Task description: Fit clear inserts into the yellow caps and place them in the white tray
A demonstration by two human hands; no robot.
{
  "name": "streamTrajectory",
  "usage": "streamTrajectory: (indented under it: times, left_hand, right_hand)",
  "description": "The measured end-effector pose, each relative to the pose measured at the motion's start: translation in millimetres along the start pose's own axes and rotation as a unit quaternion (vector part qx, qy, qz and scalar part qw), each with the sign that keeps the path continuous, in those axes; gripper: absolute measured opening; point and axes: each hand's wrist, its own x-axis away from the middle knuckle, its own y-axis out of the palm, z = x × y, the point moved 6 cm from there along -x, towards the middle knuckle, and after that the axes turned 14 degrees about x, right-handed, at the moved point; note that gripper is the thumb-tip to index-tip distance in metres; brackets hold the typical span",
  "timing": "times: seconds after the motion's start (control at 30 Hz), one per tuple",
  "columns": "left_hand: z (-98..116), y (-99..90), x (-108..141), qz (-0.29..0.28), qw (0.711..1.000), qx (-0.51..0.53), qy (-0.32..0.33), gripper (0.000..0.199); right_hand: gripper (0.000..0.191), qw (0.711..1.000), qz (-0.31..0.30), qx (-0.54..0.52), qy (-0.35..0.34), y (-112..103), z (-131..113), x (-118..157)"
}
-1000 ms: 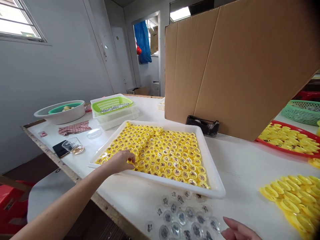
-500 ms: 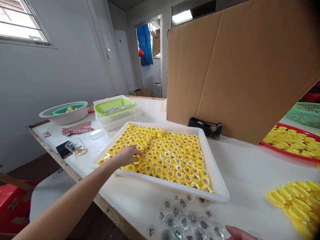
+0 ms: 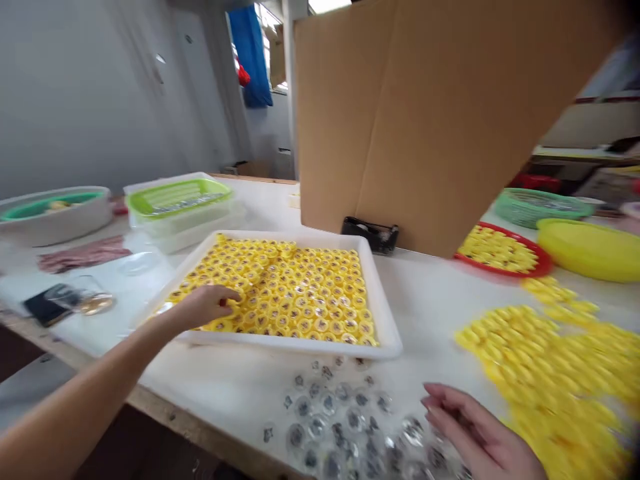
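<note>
My left hand (image 3: 207, 307) reaches over the left part of a white tray (image 3: 387, 333), its fingers curled down at the round yellow pieces (image 3: 300, 293) with printed faces. Whether a piece is between those fingertips is hidden. At the lower right, my right hand (image 3: 480, 427) hovers by the table, thumb and fingers apart, with nothing visible in it. Beside it, clear round discs with dark prints (image 3: 350, 427) lie loose on the table in front of the tray. To its right spreads a large group of yellow pieces (image 3: 545, 373).
A large cardboard sheet (image 3: 425, 120) stands behind the tray, with a black tape dispenser (image 3: 370, 235) at its foot. A red tray (image 3: 543, 263) and yellow basket (image 3: 590, 250) are at right. Left are a green basket (image 3: 180, 197), a glass (image 3: 93, 300) and a phone (image 3: 47, 305).
The view has turned to the right, so the tray appears further left. More of my right hand shows beside the clear discs. My left hand stays at the tray's left part.
</note>
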Motion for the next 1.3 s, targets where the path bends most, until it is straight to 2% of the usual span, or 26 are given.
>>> streamTrajectory:
  times: [0.07,0.13,0.17,0.23,0.33,0.4,0.43,0.5,0.63,0.7,0.8,0.87,0.93,1.03,1.17,1.23,1.3]
  left_hand:
    - [15,-3.4,10,0.039,0.999,0.003,0.005,0.037]
    - [39,-2.7,28,0.087,0.996,0.033,0.007,0.040]
    - [55,4.0,40,0.082,0.994,0.072,0.018,0.039]
    - [96,33.5,64,-0.007,0.987,0.149,0.063,0.029]
    - [159,96.1,99,-0.189,0.947,0.221,0.133,0.018]
    - [181,129.8,110,-0.217,0.934,0.242,0.149,0.018]
    - [184,142.4,112,-0.205,0.935,0.247,0.152,0.019]
    - [175,157.0,110,-0.134,0.949,0.242,0.152,0.020]
    - [122,156.1,109,0.040,0.976,0.171,0.126,0.028]
    - [99,153.4,108,0.072,0.983,0.130,0.106,0.035]
    - [83,155.9,100,0.058,0.992,0.096,0.062,0.043]
    - [88,161.9,91,0.033,0.995,0.083,0.038,0.047]
    - [104,168.7,83,0.016,0.996,0.074,0.037,0.047]
    - [136,179.3,77,0.015,0.995,0.071,0.063,0.045]
    - [172,194.4,82,0.003,0.990,0.076,0.118,0.044]
    - [179,196.8,85,0.002,0.988,0.077,0.135,0.042]
    - [177,193.0,86,0.023,0.989,0.070,0.125,0.038]
  right_hand:
    - [0.026,0.994,0.037,0.100,-0.019,-22,2,-5]
    - [0.022,0.979,0.053,0.192,-0.040,-35,6,-9]
    - [0.021,0.972,0.052,0.223,-0.046,-37,9,-10]
    - [0.017,0.964,0.044,0.257,-0.048,-38,15,-14]
    - [0.016,0.958,0.031,0.280,-0.043,-31,23,-20]
    - [0.019,0.956,0.019,0.290,-0.046,-25,26,-24]
    - [0.020,0.955,0.012,0.292,-0.050,-22,26,-25]
    - [0.022,0.954,0.003,0.294,-0.062,-18,25,-25]
    - [0.021,0.956,0.016,0.283,-0.080,-15,20,-23]
    - [0.020,0.957,0.032,0.271,-0.093,-12,16,-21]
    - [0.019,0.958,0.055,0.253,-0.122,-7,10,-17]
    - [0.019,0.956,0.073,0.246,-0.140,-4,8,-16]
    - [0.020,0.954,0.089,0.242,-0.154,-4,9,-15]
    - [0.019,0.952,0.108,0.240,-0.157,-7,15,-15]
    - [0.018,0.951,0.129,0.238,-0.147,-14,21,-16]
    - [0.016,0.951,0.135,0.238,-0.144,-15,21,-17]
    - [0.012,0.950,0.137,0.241,-0.142,-15,20,-18]
